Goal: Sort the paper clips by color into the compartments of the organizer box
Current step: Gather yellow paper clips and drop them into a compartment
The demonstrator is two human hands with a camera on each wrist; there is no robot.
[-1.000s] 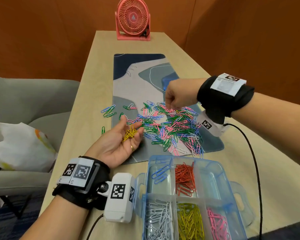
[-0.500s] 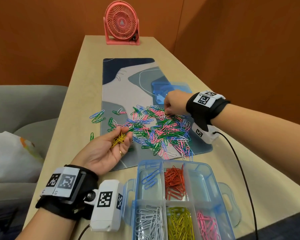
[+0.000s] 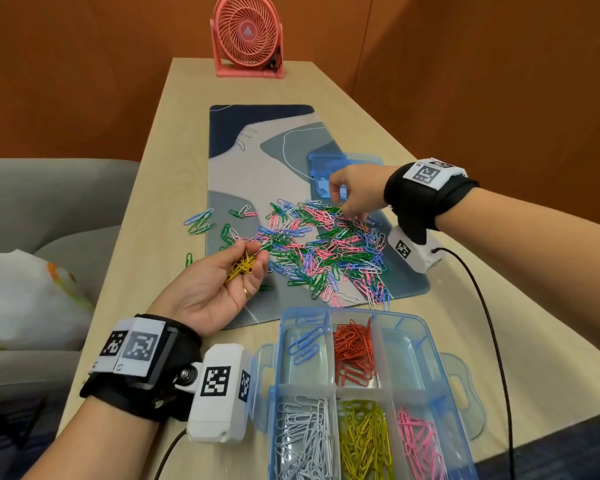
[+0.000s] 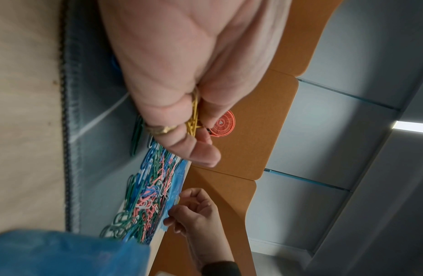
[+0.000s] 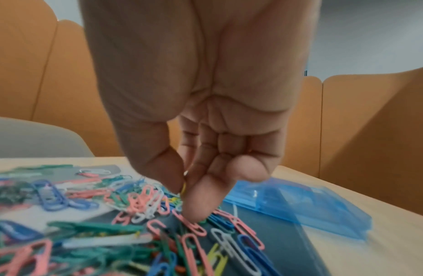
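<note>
A mixed pile of paper clips [image 3: 323, 247] in green, pink, blue and white lies on the desk mat [image 3: 257, 161]. My left hand [image 3: 253, 254] lies palm up at the pile's left edge, fingers curled round a bunch of yellow paper clips [image 3: 241, 266], which also show in the left wrist view [image 4: 194, 115]. My right hand [image 3: 352, 211] reaches down at the pile's far right edge. In the right wrist view its thumb and forefinger [image 5: 184, 188] pinch a yellow paper clip [image 5: 183, 186]. The clear blue organizer box [image 3: 305, 310] stands at the near edge with blue, red, white, yellow and pink clips in separate compartments.
The box's blue lid [image 3: 329, 168] lies on the mat just behind my right hand. A pink desk fan [image 3: 246, 32] stands at the table's far end. A few green and blue clips [image 3: 200, 221] lie off the mat's left edge. A grey chair [image 3: 49, 209] sits left of the table.
My right hand stayed at the pile's far edge and dipped down into it. The left hand's fingers curled further over the yellow clips.
</note>
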